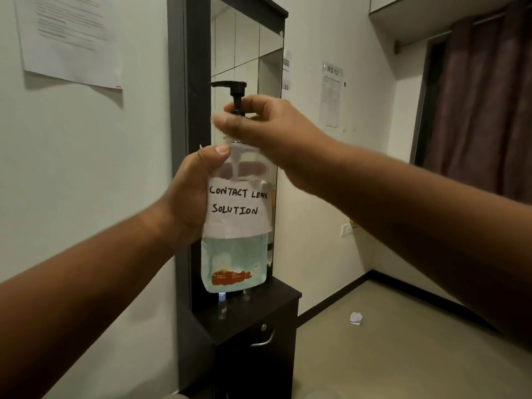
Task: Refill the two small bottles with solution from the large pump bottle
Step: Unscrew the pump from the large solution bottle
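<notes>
I hold the large pump bottle up in the air in front of the mirror. It is clear, about a third full of pale blue liquid, with a paper label reading "CONTACT LENS SOLUTION". My left hand grips its body from the left. My right hand is closed around the neck, just under the black pump head. Two small clear bottles stand on the dark cabinet top below: one with a blue cap and one partly hidden behind the big bottle.
A dark cabinet with a metal handle stands under a tall mirror. Papers hang on the walls. A crumpled paper lies on the floor to the right. A dark curtain hangs at far right.
</notes>
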